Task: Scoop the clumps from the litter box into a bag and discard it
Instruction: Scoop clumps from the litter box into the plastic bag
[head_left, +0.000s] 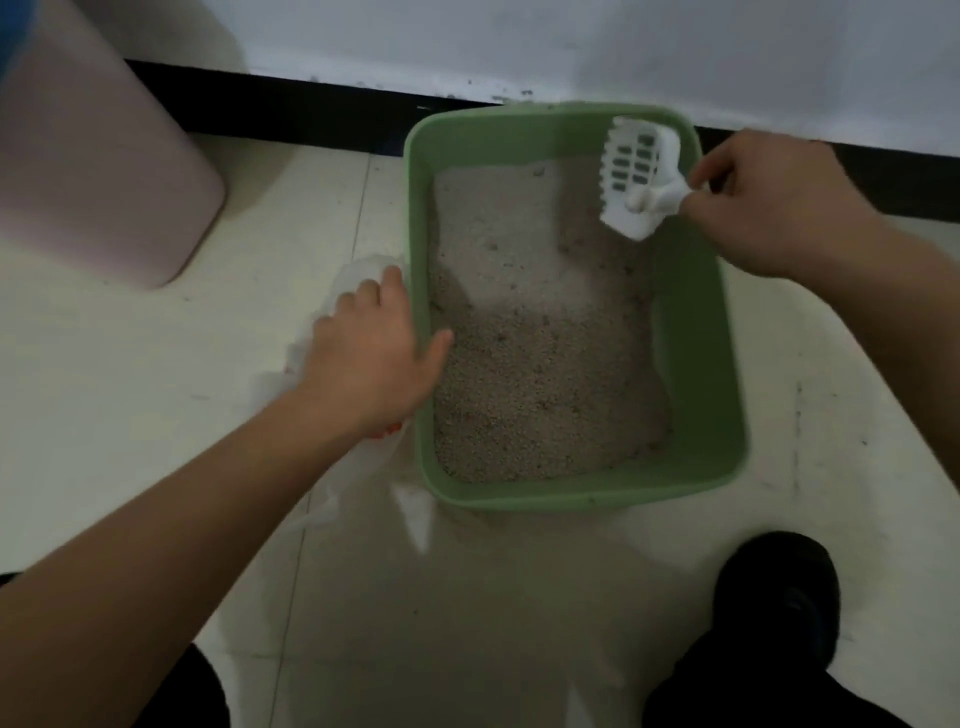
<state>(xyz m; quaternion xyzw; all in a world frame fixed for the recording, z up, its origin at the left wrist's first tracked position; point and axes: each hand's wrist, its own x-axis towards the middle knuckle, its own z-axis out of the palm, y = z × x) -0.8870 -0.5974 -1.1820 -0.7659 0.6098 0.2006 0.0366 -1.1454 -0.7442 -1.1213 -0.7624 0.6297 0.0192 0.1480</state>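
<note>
1. The green litter box (696, 322) sits on the pale tiled floor (130, 374). It holds grey-beige litter (545, 374), grainier toward 6 o'clock and smoother toward 12. Blur hides whether any specks are clumps.
2. The right hand (769, 208) has its fingers closed round the handle of the white slotted scoop (636, 176), which is raised over the box's 1 o'clock corner.
3. The left hand (374, 353) is at the box's 9 o'clock, fingers curled down over the bunched clear bag (414, 512) and thumb straight across the rim. The bag's contents are hidden.
4. A pink bin (93, 156) stands at 10 o'clock and a black shoe (774, 587) at 5 o'clock.
</note>
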